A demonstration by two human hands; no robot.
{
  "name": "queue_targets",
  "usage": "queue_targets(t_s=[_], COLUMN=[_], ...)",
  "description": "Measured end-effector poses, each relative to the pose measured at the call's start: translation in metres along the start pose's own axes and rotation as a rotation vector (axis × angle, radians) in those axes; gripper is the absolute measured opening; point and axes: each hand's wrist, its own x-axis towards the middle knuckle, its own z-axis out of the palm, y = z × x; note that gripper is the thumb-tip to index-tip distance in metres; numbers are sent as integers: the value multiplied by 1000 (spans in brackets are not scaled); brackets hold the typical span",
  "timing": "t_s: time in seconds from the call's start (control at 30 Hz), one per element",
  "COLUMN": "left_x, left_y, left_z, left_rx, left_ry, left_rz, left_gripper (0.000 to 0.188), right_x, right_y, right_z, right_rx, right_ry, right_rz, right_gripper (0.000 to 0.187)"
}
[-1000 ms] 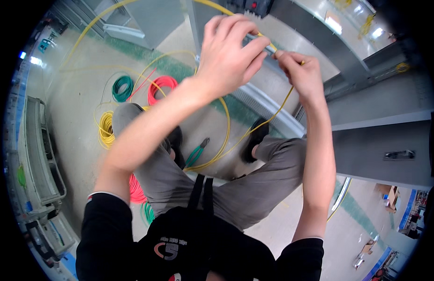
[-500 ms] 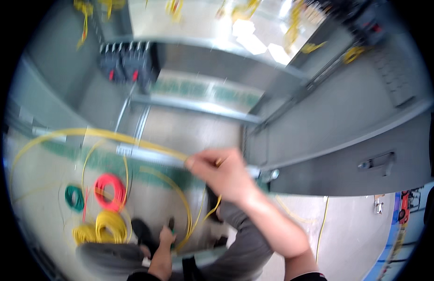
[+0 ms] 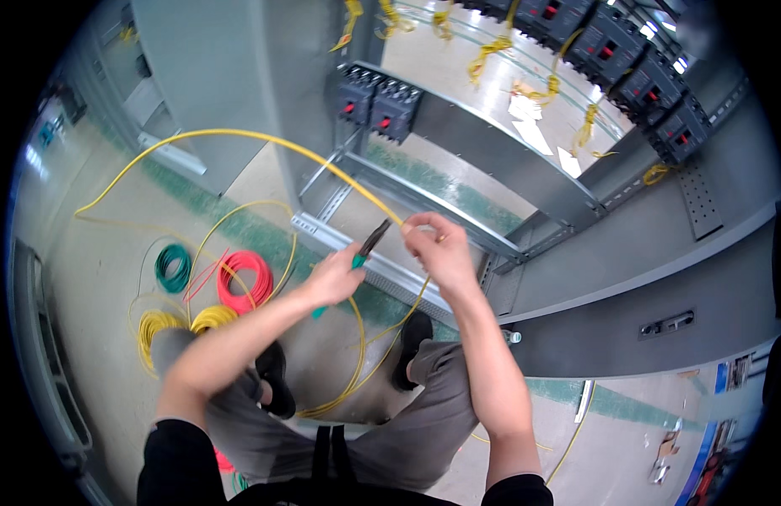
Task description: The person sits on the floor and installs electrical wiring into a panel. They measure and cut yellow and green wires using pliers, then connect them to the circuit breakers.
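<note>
My left hand point(image 3: 333, 277) is closed around green-handled pliers point(image 3: 374, 239), their dark jaws pointing up toward the wire by my right hand. Whether they are cutting pliers I cannot make out. My right hand point(image 3: 442, 255) pinches a yellow wire point(image 3: 272, 139) between thumb and fingers. From that pinch the wire arcs left and drops toward the floor, while more yellow wire runs below the hand and loops between my feet. The jaw tips are close to the wire; whether they touch it I cannot tell.
An open grey metal cabinet point(image 3: 568, 304) surrounds the work, with a crossbar point(image 3: 424, 207) low inside. Two black breakers point(image 3: 395, 111) sit at its left, and a row of breakers point(image 3: 605, 49) at upper right. Green point(image 3: 161, 270), red point(image 3: 228, 274) and yellow wire coils point(image 3: 154, 329) lie on the floor.
My left hand has risen from low between my legs, bringing the pliers up beside my right hand. The right hand keeps its pinch on the yellow wire. My view has shifted.
</note>
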Motion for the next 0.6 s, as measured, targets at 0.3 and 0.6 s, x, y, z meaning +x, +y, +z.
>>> queue_targets(t_s=[0.3, 0.6], left_x=[-37, -29], left_y=[40, 29], left_z=[-35, -29], left_rx=[-82, -10], left_ry=[-3, 41], left_rz=[175, 217], left_gripper=[52, 47], right_x=[-17, -10], right_y=[-12, -10], right_z=[21, 24], right_rx=[55, -2], right_ry=[-10, -2], right_rz=[-21, -1], right_gripper=[12, 11])
